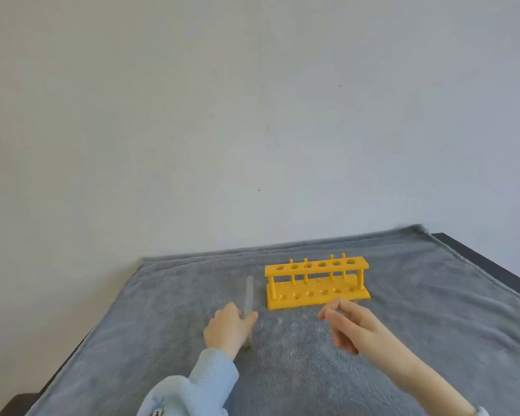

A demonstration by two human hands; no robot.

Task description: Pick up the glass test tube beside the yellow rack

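Dark table (pixel 490 267) under grey blanket (pixel 418 310), bearing yellow rack (pixel 317 282).

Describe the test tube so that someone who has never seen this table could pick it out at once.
Start at the grey blanket spread over the dark table, and find the yellow test tube rack standing near its far edge. Just left of the rack lies the test tube, its near end gripped by the left hand. It is the only clear, slender thing there, almost blending into the grey.

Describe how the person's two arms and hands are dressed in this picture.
The left hand is bare; its arm wears a light blue knitted sleeve with a ribbed cuff. The right hand is bare too, its forearm uncovered, with a pale sleeve edge near the elbow.
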